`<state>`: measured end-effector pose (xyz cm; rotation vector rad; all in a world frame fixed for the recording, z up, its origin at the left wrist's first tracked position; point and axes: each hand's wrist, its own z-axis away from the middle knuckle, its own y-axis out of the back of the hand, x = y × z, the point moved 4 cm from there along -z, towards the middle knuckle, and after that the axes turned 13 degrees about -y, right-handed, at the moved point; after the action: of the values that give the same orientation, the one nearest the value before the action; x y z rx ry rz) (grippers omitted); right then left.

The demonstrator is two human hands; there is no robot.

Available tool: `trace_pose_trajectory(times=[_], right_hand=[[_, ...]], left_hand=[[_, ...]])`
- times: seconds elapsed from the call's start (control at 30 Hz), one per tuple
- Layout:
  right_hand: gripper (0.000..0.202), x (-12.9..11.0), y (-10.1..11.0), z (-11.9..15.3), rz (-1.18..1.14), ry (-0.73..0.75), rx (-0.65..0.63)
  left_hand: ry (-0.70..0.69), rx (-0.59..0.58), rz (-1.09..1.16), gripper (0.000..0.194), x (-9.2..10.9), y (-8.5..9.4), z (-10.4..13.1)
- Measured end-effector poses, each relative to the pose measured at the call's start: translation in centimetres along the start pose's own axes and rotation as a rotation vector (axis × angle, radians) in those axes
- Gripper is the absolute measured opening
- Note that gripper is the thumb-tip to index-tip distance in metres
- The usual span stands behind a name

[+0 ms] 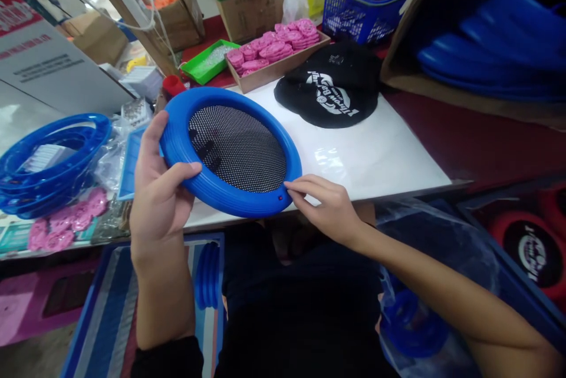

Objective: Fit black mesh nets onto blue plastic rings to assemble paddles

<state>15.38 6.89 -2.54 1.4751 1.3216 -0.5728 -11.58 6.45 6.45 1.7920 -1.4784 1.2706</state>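
We see the left hand (161,180) gripping a blue flying disc (241,148), its thumb over the rim and its fingers behind the mesh, while the right hand (325,204) has thumb and index fingertips pinched together against the opposite edge. The disc shows us a thick, ridged ring, a dark see-through center and 1 small red spot, tilted above the white tabletop's (398,154) front edge.

Some fingers of the left hand (157,198) hide behind the blue ring (241,204), mere dark shapes through its mesh (252,154). A red spot (280,197) there is too small to identify. The right edge cuts off the big cardboard box (398,59).
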Motion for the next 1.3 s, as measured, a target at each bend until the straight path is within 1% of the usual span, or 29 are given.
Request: trace_pose_trajectory(times=[0.1,0.27,0.37,0.43,0.53,0.63,0.7,0.73,0.83,0.9,1.0,1.1,1.23,1.3], right_hand=[[0.030,0.1,0.1,0.2,0.010,0.012,0.015],[0.031,-0.2,0.2,0.5,0.066,0.014,0.005],[0.031,-0.6,0.2,0.8,0.112,0.047,0.002],[0.031,-0.6,0.3,0.9,0.103,0.030,0.005],[0.028,-0.1,0.7,0.9,0.001,-0.074,0.023],[0.015,0.9,1.2,0.6,-0.188,-0.270,-0.007],[0.008,1.5,1.3,0.4,-0.331,-0.417,-0.078],[0.008,1.7,1.3,0.4,-0.395,-0.482,-0.121],[0.014,2.0,1.0,0.4,-0.516,-0.628,-0.252],[0.019,2.1,0.7,0.5,-0.555,-0.691,-0.298],[0.024,2.4,0.2,0.5,-0.581,-0.743,-0.334],[0.027,3.0,-0.2,0.2,-0.536,-0.739,-0.370],[0.031,4.2,-0.2,-0.1,-0.476,-0.701,-0.345],[0.030,4.5,-0.2,-0.2,-0.468,-0.695,-0.344]], left_hand=[[-0.015,0.000,-0.015,0.082,0.0,0.1,0.4],[-0.072,-0.010,-0.049,0.081,0.2,-0.1,0.8],[-0.061,0.004,-0.047,0.081,0.4,-0.3,1.1],[-0.041,0.025,-0.053,0.081,0.4,-0.2,1.3],[-0.044,0.029,-0.084,0.080,0.4,-0.1,1.5],[-0.069,0.040,-0.075,0.080,0.5,-0.1,1.7],[-0.076,0.068,-0.055,0.080,0.5,-0.1,1.8],[-0.080,0.078,-0.053,0.080,0.5,-0.1,1.9],[-0.121,0.061,-0.087,0.080,0.7,-0.4,2.2],[-0.148,0.039,-0.113,0.081,0.9,-0.5,2.6],[-0.153,0.021,-0.163,0.083,1.0,-0.5,3.2],[-0.176,0.014,-0.217,0.085,1.0,-0.3,3.7],[-0.198,0.032,-0.206,0.084,0.4,0.5,4.1],[-0.195,0.039,-0.191,0.083,0.0,0.8,4.2]])
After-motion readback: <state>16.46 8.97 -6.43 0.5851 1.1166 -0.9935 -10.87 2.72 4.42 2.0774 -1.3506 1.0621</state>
